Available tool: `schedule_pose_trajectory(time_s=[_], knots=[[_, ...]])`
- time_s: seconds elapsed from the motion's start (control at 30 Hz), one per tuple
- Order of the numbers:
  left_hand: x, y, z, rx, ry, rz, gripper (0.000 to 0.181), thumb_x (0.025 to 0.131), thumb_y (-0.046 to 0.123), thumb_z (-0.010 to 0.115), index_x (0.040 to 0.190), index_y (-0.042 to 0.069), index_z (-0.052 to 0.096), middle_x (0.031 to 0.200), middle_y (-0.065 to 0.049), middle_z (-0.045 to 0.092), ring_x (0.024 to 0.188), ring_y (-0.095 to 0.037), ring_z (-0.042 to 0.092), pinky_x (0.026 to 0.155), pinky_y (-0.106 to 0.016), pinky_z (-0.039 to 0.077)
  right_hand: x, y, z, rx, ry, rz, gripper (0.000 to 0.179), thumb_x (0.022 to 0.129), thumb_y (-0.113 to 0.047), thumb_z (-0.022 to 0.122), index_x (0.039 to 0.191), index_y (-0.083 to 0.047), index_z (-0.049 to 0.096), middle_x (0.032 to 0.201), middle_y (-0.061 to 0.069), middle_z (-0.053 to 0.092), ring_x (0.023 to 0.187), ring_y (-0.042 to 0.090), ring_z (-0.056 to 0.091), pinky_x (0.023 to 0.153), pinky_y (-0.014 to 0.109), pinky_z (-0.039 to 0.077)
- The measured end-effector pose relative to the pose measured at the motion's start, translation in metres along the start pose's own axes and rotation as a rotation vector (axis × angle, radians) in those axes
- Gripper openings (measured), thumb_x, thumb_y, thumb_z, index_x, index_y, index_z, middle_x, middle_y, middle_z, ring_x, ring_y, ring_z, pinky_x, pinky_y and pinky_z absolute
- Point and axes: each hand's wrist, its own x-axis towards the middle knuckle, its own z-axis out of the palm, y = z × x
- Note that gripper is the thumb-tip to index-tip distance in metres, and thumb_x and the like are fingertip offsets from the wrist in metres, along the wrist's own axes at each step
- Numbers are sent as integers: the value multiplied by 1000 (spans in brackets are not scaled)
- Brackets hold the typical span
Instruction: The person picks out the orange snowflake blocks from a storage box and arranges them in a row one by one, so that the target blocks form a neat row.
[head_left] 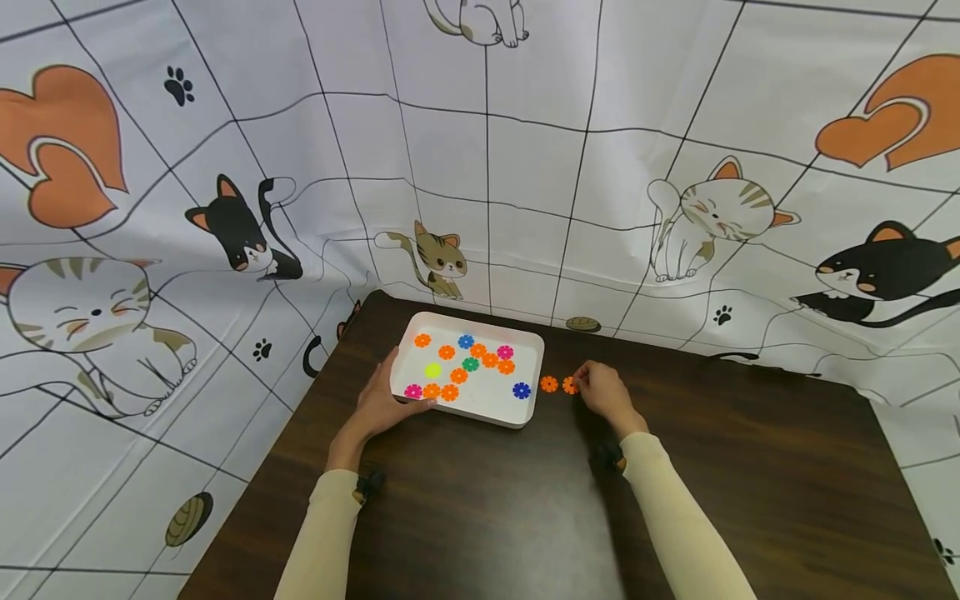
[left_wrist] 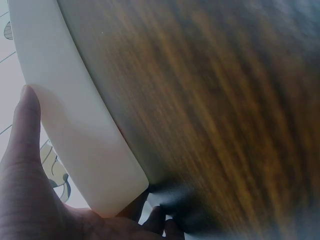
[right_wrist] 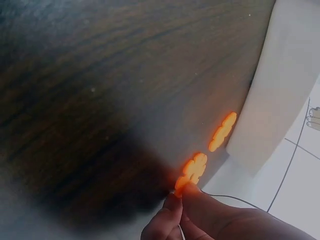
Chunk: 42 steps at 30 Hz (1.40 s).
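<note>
A white tray (head_left: pixel 489 408) holds several notched plastic discs, mostly orange, with pink, blue, green and yellow ones among them. My left hand (head_left: pixel 381 402) grips its near left corner, the thumb along the front wall and the fingers round the left side. In the left wrist view the thumb (left_wrist: pixel 26 120) lies against the tray's wall (left_wrist: pixel 85 110). Right of the tray, my right hand (head_left: pixel 606 392) pinches an orange notched disc (right_wrist: pixel 194 170) between thumb and fingertips, at the tabletop. Another orange disc (head_left: pixel 549 384) lies between that disc and the tray.
The dark wooden table (head_left: pixel 480 508) runs out to the right and toward me. A white cloth (head_left: pixel 540 183) printed with cats and black grid lines hangs behind the table and on its left. Dark devices are strapped at both wrists.
</note>
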Motion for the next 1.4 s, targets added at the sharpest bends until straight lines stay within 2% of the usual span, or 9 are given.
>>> schedule_pose_trajectory(time_s=[0.3, 0.47, 0.77, 1.0, 1.2, 1.4], knots=[[-2, 2, 0, -1, -1, 0, 129, 72, 64, 83, 164, 32, -2, 173, -13, 10, 160, -41, 7, 124, -73, 6, 0, 2, 0, 9, 24, 10, 14, 100, -11, 59, 104, 0, 67, 99, 19, 71, 80, 26, 66, 70, 42, 55], [-2, 1, 0, -3, 0, -8, 130, 72, 65, 83, 164, 33, -2, 174, -12, 10, 161, -41, 5, 124, -73, 5, 1, -3, -3, 12, 68, -37, 15, 100, -13, 60, 103, -1, 67, 98, 18, 70, 82, 27, 66, 72, 42, 56], [-1, 1, 0, 7, -2, -16, 129, 72, 66, 82, 164, 31, -2, 174, -14, 8, 161, -41, 4, 124, -73, 6, 4, -35, -11, 50, 116, -92, 19, 100, -21, 64, 106, -4, 67, 98, 15, 69, 81, 24, 65, 66, 37, 54], [-2, 3, 0, 6, -1, -3, 128, 73, 65, 82, 164, 31, -1, 174, -12, 9, 161, -40, 5, 125, -72, 7, 6, -61, -11, 42, 132, -146, 16, 99, -20, 66, 105, -6, 67, 97, 13, 68, 82, 23, 63, 67, 36, 55], [-3, 2, 2, 3, 6, 5, 128, 72, 65, 82, 164, 31, 0, 173, -10, 12, 161, -39, 6, 124, -72, 8, 10, -78, -9, 21, 115, -188, 16, 96, -18, 70, 105, -4, 68, 95, 12, 67, 80, 21, 60, 70, 35, 57], [-4, 2, 1, 1, 10, 4, 130, 71, 66, 82, 165, 31, 0, 174, -11, 11, 161, -40, 5, 124, -73, 8, 16, -88, -1, -18, 70, -195, 19, 96, -20, 71, 108, -6, 68, 99, 11, 68, 82, 21, 60, 75, 36, 60]])
